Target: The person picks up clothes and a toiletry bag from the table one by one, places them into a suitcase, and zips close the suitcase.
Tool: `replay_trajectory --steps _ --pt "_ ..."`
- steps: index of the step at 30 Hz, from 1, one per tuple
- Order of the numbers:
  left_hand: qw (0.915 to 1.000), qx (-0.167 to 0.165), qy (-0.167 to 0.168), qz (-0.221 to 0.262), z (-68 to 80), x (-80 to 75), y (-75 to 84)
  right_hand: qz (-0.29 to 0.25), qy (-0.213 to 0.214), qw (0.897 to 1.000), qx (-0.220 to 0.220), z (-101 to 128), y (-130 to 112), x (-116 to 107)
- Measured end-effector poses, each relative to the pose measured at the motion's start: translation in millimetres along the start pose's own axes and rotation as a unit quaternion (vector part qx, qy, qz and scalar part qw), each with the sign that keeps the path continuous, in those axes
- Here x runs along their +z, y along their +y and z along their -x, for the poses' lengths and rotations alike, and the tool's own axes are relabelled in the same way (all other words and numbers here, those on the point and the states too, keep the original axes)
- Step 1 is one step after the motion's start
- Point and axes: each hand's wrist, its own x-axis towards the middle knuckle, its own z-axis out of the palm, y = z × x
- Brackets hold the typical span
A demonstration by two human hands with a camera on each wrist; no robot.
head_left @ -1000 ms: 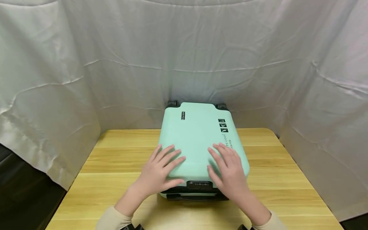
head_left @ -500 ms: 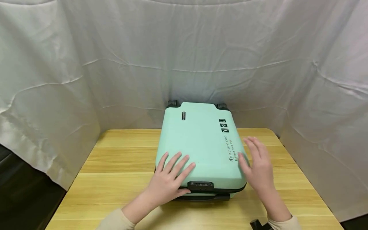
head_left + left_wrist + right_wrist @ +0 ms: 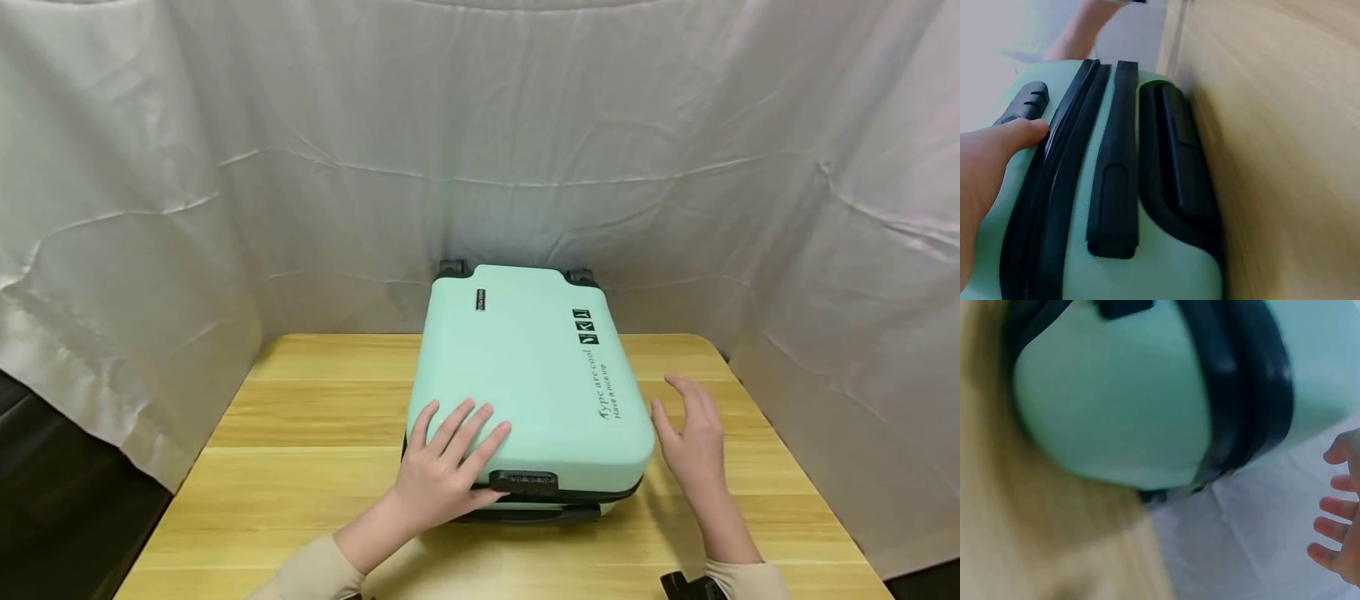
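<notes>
A mint-green hard-shell suitcase (image 3: 517, 358) lies flat on the wooden table, wheels toward the back curtain. My left hand (image 3: 442, 479) rests with spread fingers on its front left corner, the thumb near the black combination lock (image 3: 523, 482). Beside the suitcase's right side my right hand (image 3: 695, 442) hovers, fingers loosely bent and apart from the shell. The left wrist view shows the black carry handle (image 3: 1116, 169) and the zipper (image 3: 1054, 156) running around the edge. In the right wrist view the right hand (image 3: 1344, 506) holds nothing.
The wooden table (image 3: 322, 417) extends to both sides of the suitcase. A grey curtain (image 3: 525, 150) hangs behind and at both sides. Black wheels (image 3: 453, 268) stick out at the suitcase's far end, close to the curtain.
My right hand has moved from the suitcase top out to the right, off its side. My left hand has shifted slightly right and toward me, still on the front left corner.
</notes>
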Motion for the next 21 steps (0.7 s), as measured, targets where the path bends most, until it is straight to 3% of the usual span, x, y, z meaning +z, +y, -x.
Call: replay_trajectory --steps 4,8,11,16,21 --pt "0.9998 0.011 0.016 -0.005 -3.5 -0.9 -3.0 -0.006 -0.077 0.997 0.019 9.7 19.4 2.3" --pt "0.9998 0.012 0.013 -0.005 -4.8 -5.4 -5.1 -0.012 -0.178 0.984 -0.021 19.5 34.8 5.8" --pt "0.9998 0.015 0.013 -0.006 -5.4 -7.4 -5.8 -0.019 -0.230 0.972 -0.049 26.6 42.9 8.5" --pt "0.9996 0.020 0.019 -0.007 -7.2 -6.8 -6.0 -0.023 -0.276 0.960 -0.038 32.9 49.7 11.3" --pt "0.9991 0.028 0.030 -0.008 -10.6 -4.6 -5.5 -0.021 -0.273 0.961 -0.022 33.1 53.2 12.0"
